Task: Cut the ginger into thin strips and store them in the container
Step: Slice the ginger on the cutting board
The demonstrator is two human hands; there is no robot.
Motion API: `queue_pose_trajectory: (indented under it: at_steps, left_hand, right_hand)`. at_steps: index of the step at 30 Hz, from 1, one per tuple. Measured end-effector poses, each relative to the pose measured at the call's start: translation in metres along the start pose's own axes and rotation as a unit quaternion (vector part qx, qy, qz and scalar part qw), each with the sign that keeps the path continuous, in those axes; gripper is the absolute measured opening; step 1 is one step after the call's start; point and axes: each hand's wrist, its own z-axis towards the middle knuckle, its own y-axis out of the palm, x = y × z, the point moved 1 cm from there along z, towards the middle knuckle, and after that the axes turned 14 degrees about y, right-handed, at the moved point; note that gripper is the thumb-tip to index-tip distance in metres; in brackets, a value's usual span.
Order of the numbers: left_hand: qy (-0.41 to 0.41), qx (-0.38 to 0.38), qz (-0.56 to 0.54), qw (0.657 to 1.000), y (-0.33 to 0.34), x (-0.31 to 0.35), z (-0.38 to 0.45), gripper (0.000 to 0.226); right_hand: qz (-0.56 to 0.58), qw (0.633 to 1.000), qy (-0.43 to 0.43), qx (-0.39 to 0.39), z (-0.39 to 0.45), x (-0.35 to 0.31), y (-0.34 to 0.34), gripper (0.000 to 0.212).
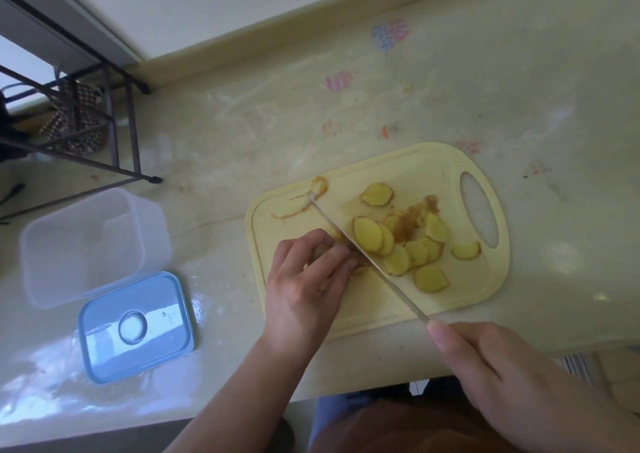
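A pale yellow cutting board (pixel 460 300) lies on the counter. My left hand (pixel 308 276) curls its fingers over a piece of ginger (pixel 356 268) on the board; most of that piece is hidden beneath them. My right hand (pixel 498 373) grips the handle of a knife (pixel 367 258), whose blade rests edge-down right beside my left fingertips. Several round ginger slices (pixel 401 244) lie fanned out to the right of the blade. Strips of peel (pixel 311 196) sit at the board's far left corner. The clear plastic container (pixel 90 241) stands open at the left.
The container's blue lid (pixel 136 326) lies flat in front of it on a wet patch of counter. A dark metal rack (pixel 86 113) stands at the back left. The counter's front edge runs just below my hands.
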Motion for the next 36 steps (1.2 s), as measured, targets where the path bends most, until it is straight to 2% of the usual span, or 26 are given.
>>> queue_pose_trajectory:
  at_steps: [2,4,6,10,11,16,21,27,33,36]
  left_hand:
    - [0.000,0.002,-0.003,1.000,0.001,0.000,0.000,0.007]
    - [0.002,0.003,-0.002,1.000,0.002,0.000,0.000,0.007]
    - [0.005,0.001,0.000,1.000,0.000,-0.001,0.000,0.007]
    - [0.022,-0.008,0.009,1.000,-0.002,-0.002,0.002,0.008]
    - [0.026,-0.009,0.009,1.000,-0.002,-0.002,0.002,0.008]
    - [0.022,-0.006,0.010,1.000,-0.001,-0.002,0.001,0.010]
    - [0.023,0.000,0.006,1.000,0.000,-0.002,0.001,0.015]
    - [0.030,-0.013,0.018,0.999,-0.002,-0.003,0.003,0.009]
    - [0.029,-0.020,0.017,0.999,-0.003,-0.002,0.003,0.009]
    - [0.021,-0.013,0.020,0.999,-0.002,0.001,0.002,0.012]
  right_hand:
    - [-0.035,0.999,0.004,-0.034,0.007,-0.006,0.002,0.089]
    - [-0.048,0.997,-0.035,-0.049,0.013,-0.016,0.005,0.068]
    - [-0.046,0.997,-0.039,-0.044,0.014,-0.013,0.005,0.070]
    - [-0.057,0.998,0.020,-0.035,0.007,0.000,-0.001,0.094]
    - [-0.063,0.997,0.015,-0.043,0.010,-0.002,0.002,0.093]
    - [-0.063,0.995,-0.070,-0.044,0.032,-0.014,0.014,0.062]
    - [-0.050,0.994,-0.082,-0.043,0.039,-0.021,0.020,0.059]
    - [-0.052,0.993,-0.102,-0.034,0.049,-0.025,0.023,0.060]
    - [-0.053,0.997,-0.046,-0.033,0.025,0.008,0.014,0.061]
    - [-0.056,0.995,-0.078,-0.037,0.038,-0.011,0.023,0.060]
